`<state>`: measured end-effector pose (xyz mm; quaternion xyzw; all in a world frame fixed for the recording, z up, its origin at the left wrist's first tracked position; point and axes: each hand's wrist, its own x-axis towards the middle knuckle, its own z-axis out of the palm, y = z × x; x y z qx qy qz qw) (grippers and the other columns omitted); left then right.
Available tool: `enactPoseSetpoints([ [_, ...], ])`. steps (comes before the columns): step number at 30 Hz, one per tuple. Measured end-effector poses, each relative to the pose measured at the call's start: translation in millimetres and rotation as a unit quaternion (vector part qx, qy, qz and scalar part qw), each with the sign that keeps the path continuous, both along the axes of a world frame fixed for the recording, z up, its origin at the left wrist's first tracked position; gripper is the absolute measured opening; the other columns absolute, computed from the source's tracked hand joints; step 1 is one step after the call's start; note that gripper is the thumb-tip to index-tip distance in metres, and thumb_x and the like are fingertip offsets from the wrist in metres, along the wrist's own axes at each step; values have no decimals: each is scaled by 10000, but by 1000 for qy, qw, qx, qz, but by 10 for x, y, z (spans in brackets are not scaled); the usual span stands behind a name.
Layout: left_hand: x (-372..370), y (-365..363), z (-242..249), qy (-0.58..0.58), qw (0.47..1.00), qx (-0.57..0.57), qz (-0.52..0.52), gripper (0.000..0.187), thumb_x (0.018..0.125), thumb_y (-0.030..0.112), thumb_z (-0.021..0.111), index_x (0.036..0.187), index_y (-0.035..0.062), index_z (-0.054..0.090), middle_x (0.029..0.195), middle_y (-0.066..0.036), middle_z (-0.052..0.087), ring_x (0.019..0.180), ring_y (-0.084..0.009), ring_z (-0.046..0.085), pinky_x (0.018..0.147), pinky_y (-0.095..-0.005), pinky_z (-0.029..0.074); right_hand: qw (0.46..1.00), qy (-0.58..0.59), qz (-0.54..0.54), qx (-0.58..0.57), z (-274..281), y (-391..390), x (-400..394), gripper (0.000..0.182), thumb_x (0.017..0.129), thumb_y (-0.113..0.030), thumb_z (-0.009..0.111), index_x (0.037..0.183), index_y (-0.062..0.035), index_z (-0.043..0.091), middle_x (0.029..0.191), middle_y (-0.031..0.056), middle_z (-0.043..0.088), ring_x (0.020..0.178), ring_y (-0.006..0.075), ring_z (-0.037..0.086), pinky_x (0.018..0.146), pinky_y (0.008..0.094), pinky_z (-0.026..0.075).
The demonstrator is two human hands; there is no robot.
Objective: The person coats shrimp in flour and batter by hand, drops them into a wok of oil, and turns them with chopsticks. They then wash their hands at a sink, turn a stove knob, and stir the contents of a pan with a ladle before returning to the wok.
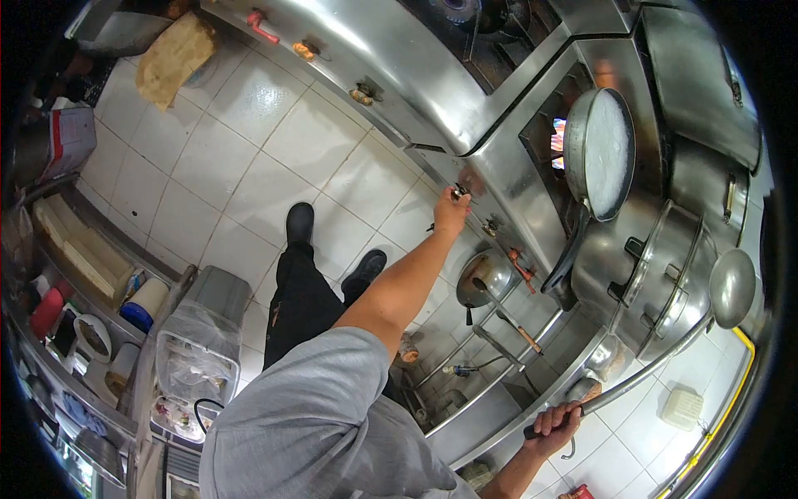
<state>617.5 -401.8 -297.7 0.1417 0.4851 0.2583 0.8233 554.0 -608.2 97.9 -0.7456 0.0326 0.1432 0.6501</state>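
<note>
My left hand (451, 211) reaches across to the stove front, its fingers closed on a small dark metal gas knob (460, 193), mostly covered. My right hand (555, 426) grips the dark end of a long-handled ladle (652, 362). The ladle's round metal bowl (733, 288) hangs at the far right, beside a large lidded pot. On the burner near my left hand sits a frying pan (611, 154) holding whitish, foamy liquid. Bright flame (558, 143) shows at the pan's edge. The pan's black handle (568, 254) points toward me.
A large steel pot (657, 279) stands beside the pan. Red valve handles (522, 270) stick out from the stove front. Below, a wok (485, 279) and long utensils rest near a metal rail. A grey bin (218, 291) and a crowded shelf are on the left.
</note>
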Motion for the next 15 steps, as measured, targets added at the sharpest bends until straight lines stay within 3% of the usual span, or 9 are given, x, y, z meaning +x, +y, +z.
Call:
enactPoseSetpoints([
  [10,6,-17,-30,26,999,33,-32,417,806,99,608,1161,-17,423,866,-104,552,614,-161,594,535,-243,503,998,40,32,-26,-165,-5,-23,182,902,-249,472,847,-75,474,535,-2,397,330,73,339,278,214,304],
  [15,-133,69,20,-68,996,-58,-8,577,793,209,646,1250,48,333,959,-110,566,673,-186,608,558,-288,511,992,29,46,-116,-216,182,1,189,892,-258,501,829,-84,462,537,-11,391,338,63,323,284,212,279],
])
